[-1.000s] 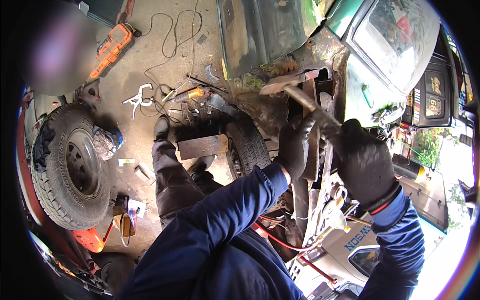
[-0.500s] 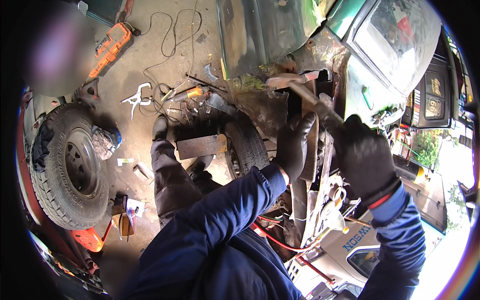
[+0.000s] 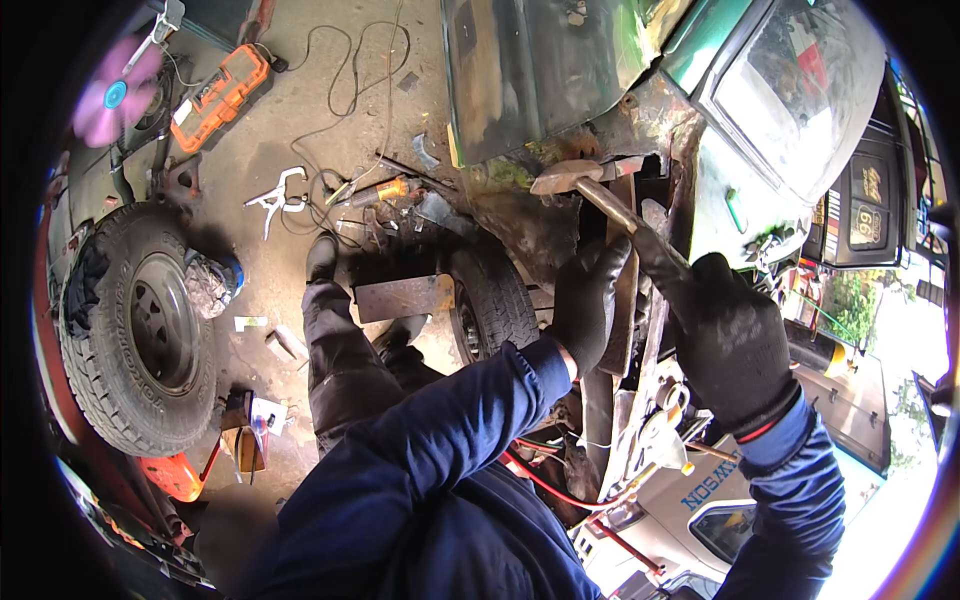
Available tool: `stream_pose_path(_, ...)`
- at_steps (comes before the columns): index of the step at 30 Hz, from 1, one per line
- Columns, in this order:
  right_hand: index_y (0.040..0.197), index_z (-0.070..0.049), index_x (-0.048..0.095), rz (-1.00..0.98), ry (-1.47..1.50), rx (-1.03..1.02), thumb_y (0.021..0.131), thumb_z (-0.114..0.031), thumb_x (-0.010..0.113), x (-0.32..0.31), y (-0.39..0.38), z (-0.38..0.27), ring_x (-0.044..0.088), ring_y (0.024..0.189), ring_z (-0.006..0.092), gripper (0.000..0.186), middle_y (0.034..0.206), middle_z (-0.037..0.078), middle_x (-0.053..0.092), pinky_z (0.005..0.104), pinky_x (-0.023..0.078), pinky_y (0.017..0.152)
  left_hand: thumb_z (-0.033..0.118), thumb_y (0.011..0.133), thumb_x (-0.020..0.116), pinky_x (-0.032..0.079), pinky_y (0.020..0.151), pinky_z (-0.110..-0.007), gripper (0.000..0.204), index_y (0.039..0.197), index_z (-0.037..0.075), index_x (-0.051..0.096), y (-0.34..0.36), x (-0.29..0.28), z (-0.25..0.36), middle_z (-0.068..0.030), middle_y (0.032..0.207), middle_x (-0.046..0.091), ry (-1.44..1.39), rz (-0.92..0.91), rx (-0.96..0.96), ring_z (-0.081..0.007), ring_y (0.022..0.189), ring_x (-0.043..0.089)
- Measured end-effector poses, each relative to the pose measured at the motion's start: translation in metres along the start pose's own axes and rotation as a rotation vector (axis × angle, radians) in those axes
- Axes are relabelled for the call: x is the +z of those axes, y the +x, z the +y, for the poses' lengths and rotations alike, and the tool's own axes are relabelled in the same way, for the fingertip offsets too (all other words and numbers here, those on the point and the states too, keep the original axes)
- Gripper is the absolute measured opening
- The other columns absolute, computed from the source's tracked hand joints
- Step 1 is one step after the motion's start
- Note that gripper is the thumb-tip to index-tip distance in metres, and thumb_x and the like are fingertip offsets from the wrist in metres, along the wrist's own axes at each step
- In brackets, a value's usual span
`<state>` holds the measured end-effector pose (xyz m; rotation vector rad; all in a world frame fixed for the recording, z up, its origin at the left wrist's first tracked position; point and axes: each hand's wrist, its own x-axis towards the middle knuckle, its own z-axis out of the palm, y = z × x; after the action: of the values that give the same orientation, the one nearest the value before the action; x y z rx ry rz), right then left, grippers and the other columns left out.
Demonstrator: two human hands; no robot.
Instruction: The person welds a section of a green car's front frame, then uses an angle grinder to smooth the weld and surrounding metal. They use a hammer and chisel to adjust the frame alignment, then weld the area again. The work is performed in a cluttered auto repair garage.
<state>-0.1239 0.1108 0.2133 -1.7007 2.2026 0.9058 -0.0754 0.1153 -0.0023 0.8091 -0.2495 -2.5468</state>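
Observation:
In my right hand point(image 3: 735, 345), gloved in black, I grip the handle of a hammer point(image 3: 612, 207). Its head lies over the torn, rusty edge of the vehicle's body point(image 3: 520, 215), close to a small flat metal piece; contact cannot be made out. My left hand point(image 3: 585, 310), also in a black glove, is closed against a long narrow metal strip point(image 3: 622, 335) beside the hammer handle. The fingers' undersides are hidden. A dark opening in the bodywork shows beyond both hands.
A tire point(image 3: 492, 300) sits under the bodywork, left of my hands. The green door point(image 3: 540, 75) stands beyond. On the floor lie an orange-handled grinder point(image 3: 375, 192), locking pliers point(image 3: 275, 203), cables and an orange case point(image 3: 222, 98). A large wheel point(image 3: 140, 330) stands left; a fan spins behind it.
The hammer head has come slightly nearer to me and now looks sharper, with my right hand shifting a little along with it. My left hand stays at the metal strip.

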Motion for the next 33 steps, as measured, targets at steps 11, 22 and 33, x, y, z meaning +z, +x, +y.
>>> stream_pose_path(11, 0.156, -0.017, 0.061, 0.048, -0.076, -0.033, 0.094, -0.005, 0.068, -0.010, -0.002, -0.006, 0.071, 0.085, 0.0340, 0.064, 0.100, 0.017, 0.064, 0.0452, 0.059, 0.071, 0.041, 0.109, 0.072, 0.050, 0.074, -0.035, 0.036, 0.097, 0.007, 0.074, -0.003, 0.003, 0.003, 0.0023, 0.082, 0.064, 0.012, 0.004, -0.021, -0.0088, 0.077, 0.057)
stream_pose_path(22, 0.165, -0.020, 0.054, -0.013, -0.054, 0.079, 0.094, -0.002, 0.065, -0.004, -0.003, -0.007, 0.068, 0.082, 0.0327, 0.074, 0.097, 0.016, 0.062, 0.0440, 0.058, 0.070, 0.039, 0.110, 0.071, 0.048, 0.076, -0.036, 0.036, 0.096, 0.006, 0.072, -0.003, -0.004, -0.004, 0.0009, 0.082, 0.063, -0.028, 0.012, -0.164, -0.0119, 0.077, 0.055)
stream_pose_path(33, 0.162, -0.014, 0.057, 0.036, -0.015, -0.011, 0.096, -0.007, 0.064, -0.022, 0.009, 0.004, 0.070, 0.080, 0.0286, 0.067, 0.093, 0.013, 0.063, 0.0440, 0.058, 0.067, 0.041, 0.108, 0.073, 0.049, 0.072, -0.034, 0.038, 0.089, 0.008, 0.070, -0.006, 0.003, 0.007, 0.0023, 0.081, 0.063, -0.124, 0.021, -0.233, -0.0088, 0.075, 0.055)
